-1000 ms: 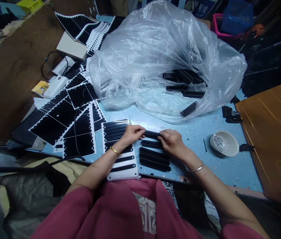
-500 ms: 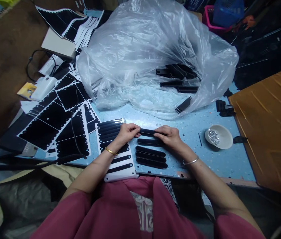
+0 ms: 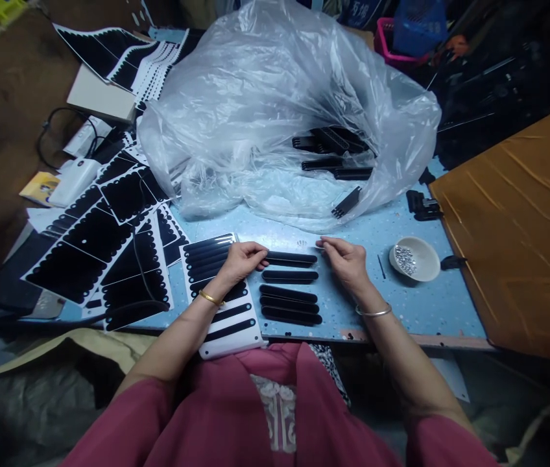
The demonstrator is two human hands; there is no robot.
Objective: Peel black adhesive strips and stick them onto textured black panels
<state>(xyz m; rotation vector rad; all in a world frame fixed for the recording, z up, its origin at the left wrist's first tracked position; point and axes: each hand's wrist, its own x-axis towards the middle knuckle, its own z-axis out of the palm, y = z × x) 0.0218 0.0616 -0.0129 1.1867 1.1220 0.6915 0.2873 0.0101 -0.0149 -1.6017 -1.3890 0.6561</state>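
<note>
My left hand (image 3: pixel 247 259) pinches the left end of a black strip (image 3: pixel 292 259) that lies across the blue table. Off the strip's right end is my right hand (image 3: pixel 346 257), its thumb and finger closed together; anything between them is too small to make out. Below the held strip lies a single black strip (image 3: pixel 290 277), then a group of several black strips (image 3: pixel 290 305). Under my left wrist is a white sheet (image 3: pixel 236 339) with rows of black strips, partly hidden by my hand and forearm.
Clear plastic bag (image 3: pixel 265 84) behind the strips, with black pieces inside. Black-and-white sheets (image 3: pixel 80 250) spread at the left. On the right are a white bowl (image 3: pixel 428 263) of small shiny pieces, a black clip (image 3: pixel 423 205) and a brown wrapped panel (image 3: pixel 523 227).
My right hand has let go of the strip's right end and moved right, away from it. My left hand keeps its grip. The view has shifted a little.
</note>
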